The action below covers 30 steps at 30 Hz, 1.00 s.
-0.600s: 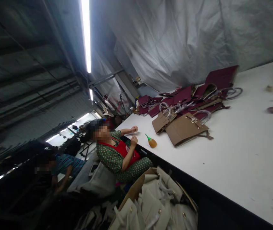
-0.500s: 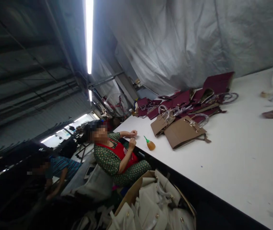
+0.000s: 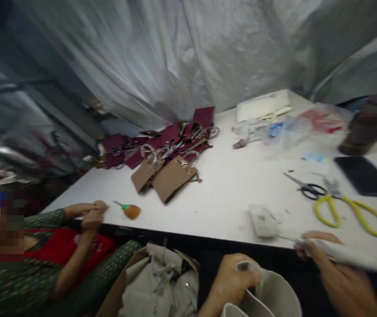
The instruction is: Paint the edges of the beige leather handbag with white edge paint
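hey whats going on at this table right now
The left hand pinches the rim of an off-white piece. The right hand holds a slim pointed tool, its tip near a pale block on the table. A co-worker's hands are together near an orange bottle; brown bags and burgundy bags are farther back.

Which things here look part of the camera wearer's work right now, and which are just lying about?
In use:
Left hand: off-white piece
Right hand: slim pale-handled tool
Perhaps the whitish pad near its tip

Seemingly lying about:
Yellow-handled scissors
Black-handled scissors
Dark phone
Brown handbags
Orange bottle
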Tool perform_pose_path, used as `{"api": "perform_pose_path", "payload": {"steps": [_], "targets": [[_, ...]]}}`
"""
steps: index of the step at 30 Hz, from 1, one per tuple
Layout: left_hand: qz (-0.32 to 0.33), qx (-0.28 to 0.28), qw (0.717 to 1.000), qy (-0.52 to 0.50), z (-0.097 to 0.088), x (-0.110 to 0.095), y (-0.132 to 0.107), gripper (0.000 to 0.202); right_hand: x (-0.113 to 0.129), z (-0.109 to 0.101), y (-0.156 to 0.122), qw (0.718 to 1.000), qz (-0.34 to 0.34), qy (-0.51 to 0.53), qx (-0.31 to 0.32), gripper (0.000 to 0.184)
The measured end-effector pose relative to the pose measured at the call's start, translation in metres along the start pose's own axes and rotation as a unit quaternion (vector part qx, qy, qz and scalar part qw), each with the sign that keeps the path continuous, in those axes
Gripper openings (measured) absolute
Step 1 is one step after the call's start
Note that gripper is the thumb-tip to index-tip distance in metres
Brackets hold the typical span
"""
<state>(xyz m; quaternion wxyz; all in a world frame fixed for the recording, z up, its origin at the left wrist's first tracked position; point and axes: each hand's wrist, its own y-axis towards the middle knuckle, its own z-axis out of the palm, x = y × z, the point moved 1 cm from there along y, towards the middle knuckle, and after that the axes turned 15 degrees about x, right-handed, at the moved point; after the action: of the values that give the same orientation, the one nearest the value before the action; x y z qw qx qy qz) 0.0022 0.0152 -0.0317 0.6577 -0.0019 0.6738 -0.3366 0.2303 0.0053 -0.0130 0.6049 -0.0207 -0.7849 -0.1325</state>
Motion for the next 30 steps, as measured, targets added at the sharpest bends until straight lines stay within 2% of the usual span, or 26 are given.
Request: {"api": "perform_pose_path", "payload": {"steps": [3,5,8,11,15,23,30], "targets": [[0.012,0.018,1.000,-0.013,-0.006,0.002,0.006,0.046,-0.011,-0.006,0.001,0.999,0.049,-0.005,-0.007,0.029],[0.012,0.024,1.000,-0.015,-0.008,0.000,0.009,0.043,-0.013,-0.003,0.006,0.999,0.043,-0.005,-0.012,0.028],[0.006,0.006,1.000,-0.024,-0.009,-0.006,0.010,0.035,-0.010,0.000,0.012,1.000,0.020,-0.011,-0.018,0.028],[-0.004,-0.016,0.999,-0.047,-0.006,-0.010,0.010,0.031,-0.007,0.002,0.015,0.999,-0.013,-0.031,0.006,0.026],[-0.014,-0.016,0.995,-0.094,-0.005,-0.014,0.009,0.035,-0.008,0.006,0.021,0.997,-0.040,-0.053,0.036,0.020],[-0.012,0.003,0.995,-0.096,-0.010,-0.014,0.008,0.041,-0.018,0.012,0.029,0.995,-0.035,-0.050,0.084,0.020],[-0.019,-0.001,0.993,-0.114,-0.013,-0.018,0.005,0.043,-0.012,0.013,0.030,0.991,-0.032,-0.081,0.103,0.023]]}}
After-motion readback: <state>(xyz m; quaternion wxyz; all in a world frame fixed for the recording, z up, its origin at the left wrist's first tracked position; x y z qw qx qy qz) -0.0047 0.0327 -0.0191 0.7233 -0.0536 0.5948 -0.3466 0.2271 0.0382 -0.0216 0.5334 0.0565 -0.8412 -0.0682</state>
